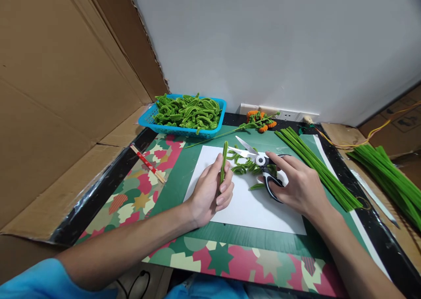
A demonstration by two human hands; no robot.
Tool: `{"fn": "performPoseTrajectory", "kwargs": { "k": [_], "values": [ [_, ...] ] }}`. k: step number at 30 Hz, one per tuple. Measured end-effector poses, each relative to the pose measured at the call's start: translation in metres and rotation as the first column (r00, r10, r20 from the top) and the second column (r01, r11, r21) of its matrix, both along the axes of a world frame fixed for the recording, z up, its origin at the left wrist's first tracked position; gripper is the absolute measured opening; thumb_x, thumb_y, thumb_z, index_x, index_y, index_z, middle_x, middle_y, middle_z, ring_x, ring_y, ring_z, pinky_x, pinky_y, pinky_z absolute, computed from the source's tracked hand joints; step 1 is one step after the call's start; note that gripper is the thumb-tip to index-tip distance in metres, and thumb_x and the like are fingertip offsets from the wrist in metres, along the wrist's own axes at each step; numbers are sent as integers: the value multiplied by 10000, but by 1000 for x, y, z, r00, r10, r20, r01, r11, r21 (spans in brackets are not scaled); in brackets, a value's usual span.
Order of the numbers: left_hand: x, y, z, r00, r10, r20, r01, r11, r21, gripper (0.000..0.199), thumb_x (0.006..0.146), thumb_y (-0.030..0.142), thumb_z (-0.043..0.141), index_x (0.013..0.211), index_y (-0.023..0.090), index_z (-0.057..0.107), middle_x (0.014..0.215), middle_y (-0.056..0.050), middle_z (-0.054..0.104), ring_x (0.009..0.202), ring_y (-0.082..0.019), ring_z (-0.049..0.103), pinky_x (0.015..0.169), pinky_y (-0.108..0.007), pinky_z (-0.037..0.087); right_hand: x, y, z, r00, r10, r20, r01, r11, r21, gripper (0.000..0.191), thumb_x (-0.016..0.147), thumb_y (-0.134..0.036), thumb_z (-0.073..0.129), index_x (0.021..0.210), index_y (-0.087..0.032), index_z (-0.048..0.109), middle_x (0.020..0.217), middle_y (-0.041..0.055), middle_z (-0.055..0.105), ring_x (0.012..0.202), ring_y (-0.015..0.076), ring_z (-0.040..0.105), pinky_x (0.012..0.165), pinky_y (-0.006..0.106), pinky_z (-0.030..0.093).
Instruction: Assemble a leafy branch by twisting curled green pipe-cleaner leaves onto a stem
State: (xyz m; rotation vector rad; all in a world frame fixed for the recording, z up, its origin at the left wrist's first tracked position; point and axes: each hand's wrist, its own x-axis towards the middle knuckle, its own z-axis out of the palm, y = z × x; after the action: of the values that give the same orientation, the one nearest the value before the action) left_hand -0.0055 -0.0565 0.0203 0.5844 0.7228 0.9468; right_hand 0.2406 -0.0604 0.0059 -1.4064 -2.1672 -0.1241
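My left hand (213, 187) grips a green pipe cleaner (224, 160), which stands nearly upright between thumb and fingers. In my right hand (299, 182) is a pair of scissors (261, 160) with black and white handles. Their blades are spread apart and point left toward the pipe cleaner, close to its upper part. Curled green pipe cleaner pieces (239, 170) lie on a white sheet of paper (226, 211) under and behind the blades. One short straight green piece (257, 186) rests on the paper by the scissor handle.
A blue basket (223, 117) heaped with bent green pieces stands at the back left. Behind the paper lies an orange flower with a green stem (263, 121). Long green pipe cleaner bundles (319, 169) lie on the right. Wrapped chopsticks (148, 163) lie left, near cardboard (66, 92).
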Motion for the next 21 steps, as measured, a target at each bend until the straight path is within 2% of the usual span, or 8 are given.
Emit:
{"fn": "performPoseTrajectory", "kwargs": {
  "k": [6, 12, 16, 19, 21],
  "values": [
    [0, 1, -2, 1000, -9, -3, 9, 999, -35, 422, 1048, 614, 614, 895, 230, 528, 535, 112, 432, 325, -55, 224, 252, -118, 301, -1, -1, -1, 999, 25, 25, -25, 1000, 5, 532, 902, -256, 607, 1429, -201, 656, 1009, 92, 770, 895, 285, 744, 711, 367, 548],
    [1, 0, -4, 993, -120, 2, 120, 989, -87, 415, 1024, 570, 677, 861, 224, 516, 524, 113, 432, 320, -53, 240, 255, -122, 293, -4, -1, -3, 999, 35, 31, -38, 996, 76, 515, 910, -271, 633, 1417, -181, 660, 1003, 79, 768, 891, 283, 749, 696, 372, 545],
    [2, -2, -8, 979, -202, -23, 198, 975, -102, 411, 1030, 583, 656, 878, 223, 528, 537, 109, 442, 325, -54, 271, 267, -127, 285, -7, 0, -3, 998, 64, 23, -65, 995, 74, 510, 915, -265, 639, 1415, -162, 656, 1025, 93, 761, 917, 294, 740, 730, 386, 560],
    [2, -3, -11, 971, -234, -42, 230, 971, -70, 415, 1054, 599, 593, 891, 222, 533, 558, 89, 474, 349, -76, 390, 299, -148, 329, -8, -1, -3, 997, 76, 29, -78, 993, 91, 488, 922, -270, 644, 1397, -156, 664, 1012, 98, 755, 903, 297, 731, 717, 392, 556],
    [2, -3, -13, 970, -238, -52, 237, 971, -15, 441, 1073, 615, 530, 913, 205, 557, 604, 44, 555, 451, -121, 570, 381, -182, 449, -9, -1, -3, 996, 86, 35, -89, 990, 105, 472, 916, -253, 637, 1376, -152, 675, 1005, 99, 752, 892, 293, 727, 710, 387, 551]
  ]
}}
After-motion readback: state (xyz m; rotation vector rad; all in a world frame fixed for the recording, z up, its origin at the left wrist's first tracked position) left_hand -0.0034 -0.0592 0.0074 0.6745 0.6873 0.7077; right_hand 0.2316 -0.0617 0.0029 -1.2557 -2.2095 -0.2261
